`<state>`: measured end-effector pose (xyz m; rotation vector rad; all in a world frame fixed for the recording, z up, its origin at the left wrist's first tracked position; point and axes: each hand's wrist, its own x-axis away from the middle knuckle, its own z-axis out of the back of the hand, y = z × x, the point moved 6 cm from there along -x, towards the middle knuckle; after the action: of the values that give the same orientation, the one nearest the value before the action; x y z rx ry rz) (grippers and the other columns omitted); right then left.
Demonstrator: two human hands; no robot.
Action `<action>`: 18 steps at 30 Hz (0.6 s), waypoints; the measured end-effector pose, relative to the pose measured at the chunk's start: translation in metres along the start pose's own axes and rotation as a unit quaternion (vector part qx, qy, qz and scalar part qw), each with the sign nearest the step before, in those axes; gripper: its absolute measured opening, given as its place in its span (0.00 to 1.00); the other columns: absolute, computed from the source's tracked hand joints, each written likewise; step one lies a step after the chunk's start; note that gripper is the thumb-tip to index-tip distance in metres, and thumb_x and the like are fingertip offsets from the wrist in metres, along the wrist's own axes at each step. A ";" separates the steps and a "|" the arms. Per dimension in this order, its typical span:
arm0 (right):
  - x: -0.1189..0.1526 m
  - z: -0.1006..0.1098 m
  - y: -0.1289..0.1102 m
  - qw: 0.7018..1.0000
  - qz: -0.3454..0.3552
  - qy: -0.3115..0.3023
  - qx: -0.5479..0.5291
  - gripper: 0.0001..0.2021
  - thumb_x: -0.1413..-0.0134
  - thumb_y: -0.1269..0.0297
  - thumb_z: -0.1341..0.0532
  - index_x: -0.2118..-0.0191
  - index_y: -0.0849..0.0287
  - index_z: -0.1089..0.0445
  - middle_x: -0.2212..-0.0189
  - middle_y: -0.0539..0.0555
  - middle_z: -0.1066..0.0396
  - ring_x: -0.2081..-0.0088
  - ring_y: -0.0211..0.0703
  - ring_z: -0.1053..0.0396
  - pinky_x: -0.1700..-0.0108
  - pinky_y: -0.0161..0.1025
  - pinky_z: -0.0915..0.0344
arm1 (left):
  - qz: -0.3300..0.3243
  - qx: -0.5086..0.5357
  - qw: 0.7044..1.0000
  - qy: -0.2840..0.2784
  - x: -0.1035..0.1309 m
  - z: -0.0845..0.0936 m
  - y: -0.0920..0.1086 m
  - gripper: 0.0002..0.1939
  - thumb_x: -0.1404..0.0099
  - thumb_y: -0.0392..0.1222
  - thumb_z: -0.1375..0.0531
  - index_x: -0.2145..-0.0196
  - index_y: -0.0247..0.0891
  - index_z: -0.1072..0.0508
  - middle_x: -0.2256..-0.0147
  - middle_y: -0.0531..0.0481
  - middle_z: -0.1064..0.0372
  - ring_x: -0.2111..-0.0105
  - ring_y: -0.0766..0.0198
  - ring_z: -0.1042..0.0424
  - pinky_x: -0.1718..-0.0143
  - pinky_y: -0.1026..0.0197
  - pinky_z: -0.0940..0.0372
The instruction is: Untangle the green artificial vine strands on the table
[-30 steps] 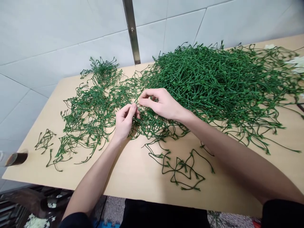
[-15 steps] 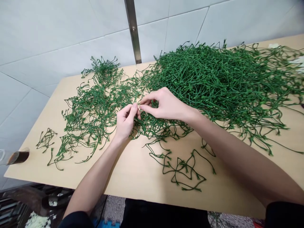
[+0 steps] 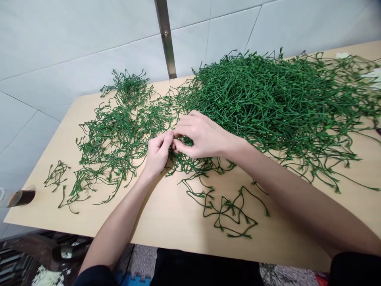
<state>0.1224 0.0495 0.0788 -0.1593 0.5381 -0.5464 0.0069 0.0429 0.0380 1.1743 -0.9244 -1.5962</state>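
Over the left-hand spread of loose green plastic-looking stems (image 3: pixel 119 127), my two hands meet with their fingertips touching. My left hand (image 3: pixel 159 153) is closed, its thumb pressed against the bent index finger. From the other side, my right hand (image 3: pixel 201 135) curls its fingers and thumb in toward the left thumb tip in a pinch. Whatever lies between the fingertips is too small and covered to make out. Right behind my right hand rises a large heap of the same thin stems (image 3: pixel 268 95), with little branched ends.
A few separate stems (image 3: pixel 229 210) lie near the table's front edge. At the left corner stands a clear cup with dark liquid (image 3: pixel 24 197). White pieces (image 3: pixel 373 77) sit at the far right. A tiled wall (image 3: pixel 89 35) with a metal strip (image 3: pixel 166 39) backs the wooden table (image 3: pixel 166 214).
My right hand has rolled over, its fingers now folded closer around the left fingertips. My left hand has barely shifted. The stem piles look the same.
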 end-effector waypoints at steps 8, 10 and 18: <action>0.000 -0.001 -0.002 0.998 0.008 -0.002 0.069 0.14 0.40 0.64 0.47 0.68 0.64 0.26 0.74 0.56 0.29 0.67 0.45 0.41 0.58 0.44 0.51 | 0.002 -0.020 1.000 0.022 0.001 0.002 -0.003 0.31 0.35 0.65 0.46 0.83 0.37 0.36 0.82 0.53 0.40 0.80 0.69 0.42 0.76 0.63 0.45; 0.000 -0.001 -0.002 0.998 0.018 -0.006 0.067 0.14 0.39 0.64 0.47 0.68 0.63 0.26 0.73 0.55 0.28 0.66 0.44 0.42 0.59 0.44 0.52 | 0.008 -0.024 0.999 0.020 0.001 0.002 -0.003 0.32 0.34 0.65 0.47 0.83 0.36 0.37 0.83 0.53 0.40 0.80 0.69 0.42 0.76 0.63 0.45; 0.000 -0.001 0.002 0.997 0.000 -0.004 0.071 0.13 0.41 0.66 0.47 0.71 0.63 0.27 0.74 0.54 0.28 0.66 0.44 0.40 0.58 0.44 0.50 | -0.011 -0.087 0.996 0.012 0.002 0.000 -0.003 0.31 0.31 0.63 0.51 0.82 0.37 0.37 0.83 0.54 0.40 0.80 0.68 0.41 0.76 0.63 0.46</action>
<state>0.1227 0.0511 0.0771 -0.0261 0.4894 -0.5811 0.0060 0.0419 0.0345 1.0824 -0.7431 -1.6420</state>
